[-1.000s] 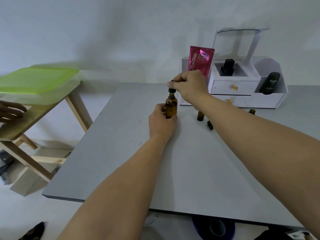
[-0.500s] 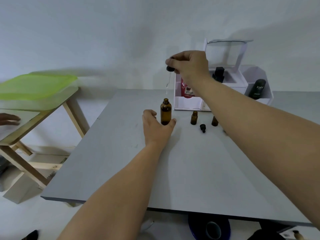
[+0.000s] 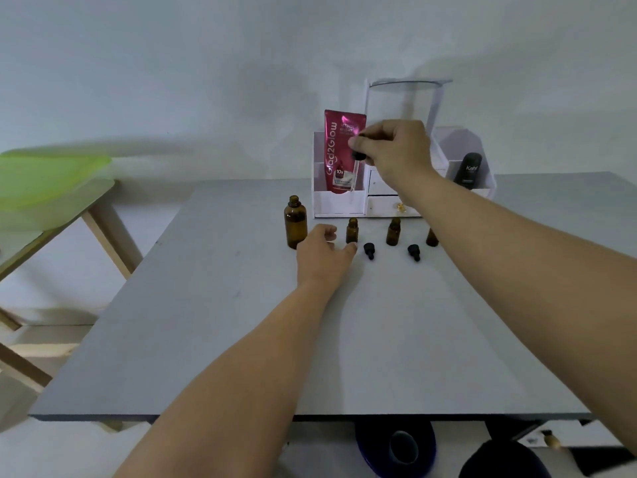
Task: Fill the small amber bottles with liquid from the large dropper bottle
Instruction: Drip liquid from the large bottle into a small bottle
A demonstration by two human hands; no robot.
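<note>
The large amber bottle (image 3: 295, 222) stands uncapped on the grey table (image 3: 213, 339). To its right stand three small amber bottles in a row: the first (image 3: 352, 231), the second (image 3: 393, 232), and the third (image 3: 431, 238), which is partly hidden behind my right forearm. Two black caps (image 3: 369, 250) (image 3: 414, 252) lie in front of them. My right hand (image 3: 396, 151) pinches the black-topped dropper (image 3: 357, 156); its glass pipette hangs above the first small bottle. My left hand (image 3: 322, 255) rests on the table between the large bottle and the first small bottle, fingers loosely curved, holding nothing.
A white organiser (image 3: 339, 203) with drawers stands at the table's back and holds a pink tube (image 3: 344, 146) and a black bottle (image 3: 468, 169). A wooden side table with a green tray (image 3: 51, 174) stands to the left. Dark objects (image 3: 396, 450) lie on the floor under the near edge.
My left hand let go of the large bottle and slid right toward the first small bottle. My right hand carried the dropper right and lower, from above the large bottle to over the small one.
</note>
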